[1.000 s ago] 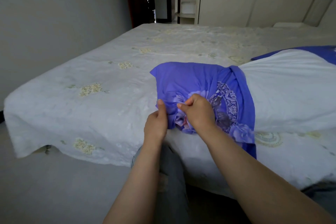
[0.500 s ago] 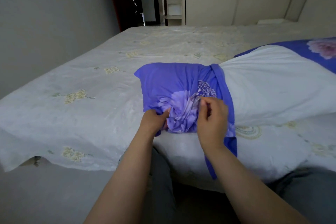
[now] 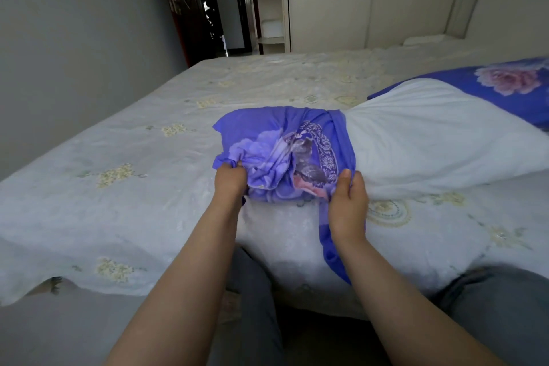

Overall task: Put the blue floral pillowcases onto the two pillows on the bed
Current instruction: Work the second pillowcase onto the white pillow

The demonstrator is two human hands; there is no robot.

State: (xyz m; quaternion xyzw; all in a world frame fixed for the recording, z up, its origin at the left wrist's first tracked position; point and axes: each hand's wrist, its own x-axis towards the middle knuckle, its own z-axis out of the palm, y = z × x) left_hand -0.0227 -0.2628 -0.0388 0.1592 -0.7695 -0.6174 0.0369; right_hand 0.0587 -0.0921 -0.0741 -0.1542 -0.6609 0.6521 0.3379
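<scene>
Both hands have spread apart since the earlier frames, when they worked close together at the middle of the bunched cloth; they now sit at opposite ends of the gathered edge. Left hand [image 3: 230,180]: fingers curled round the near left corner of the pillowcase [image 3: 276,142], gripping a fold of it. Right hand [image 3: 348,202]: thumb on top and fingers under, pinching the right end of the gathered opening, from which a loose strip of blue cloth hangs over the side of the bed [image 3: 118,157].

Position of the work: the pillowcase caps only the left end of the white pillow [image 3: 430,140], which lies across the bed in front of the person; cloth is bunched in thick folds just beside the hem, and most of the pillow remains bare to the right.

Progress, as judged from this view: the pillow's end is seated in the closed end of the case, so the start of the first fitting is done. Left to do: draw the gathered cloth rightward along the full length of the pillow and smooth it. A second blue floral piece [image 3: 505,83] lies behind the pillow at far right; whether it already holds a pillow cannot be told, so the state of the second fitting is uncertain.
</scene>
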